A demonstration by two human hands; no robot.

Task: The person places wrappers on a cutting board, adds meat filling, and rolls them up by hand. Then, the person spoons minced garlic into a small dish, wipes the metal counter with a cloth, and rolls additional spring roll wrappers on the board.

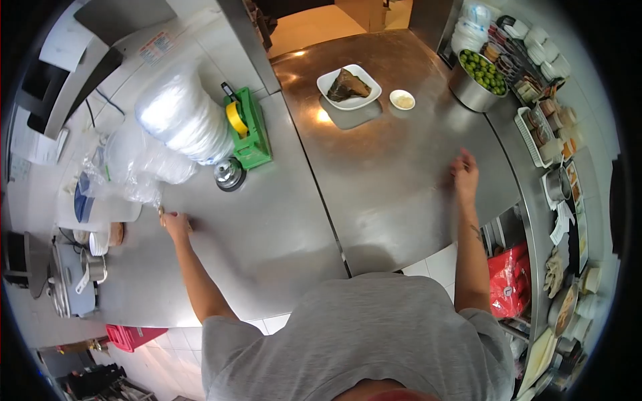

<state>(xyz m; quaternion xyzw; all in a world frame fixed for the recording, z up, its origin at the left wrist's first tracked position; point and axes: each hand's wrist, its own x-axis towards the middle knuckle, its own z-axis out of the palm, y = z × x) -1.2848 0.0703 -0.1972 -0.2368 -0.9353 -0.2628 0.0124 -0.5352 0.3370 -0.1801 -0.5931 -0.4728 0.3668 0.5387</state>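
Two hands, perhaps spread for balance: I log left hand (176, 224) curled, hold unclear, nine o'clock; right hand (466, 174) half-curled, seemingly empty, three.

From where I stand, not one word or number comes clear. The sticker (156, 47) on the tiled wall carries rows of reddish and bluish print, too small to read, and the pale mark on the red plastic package (509, 281) under the right-hand counter is just as illegible.
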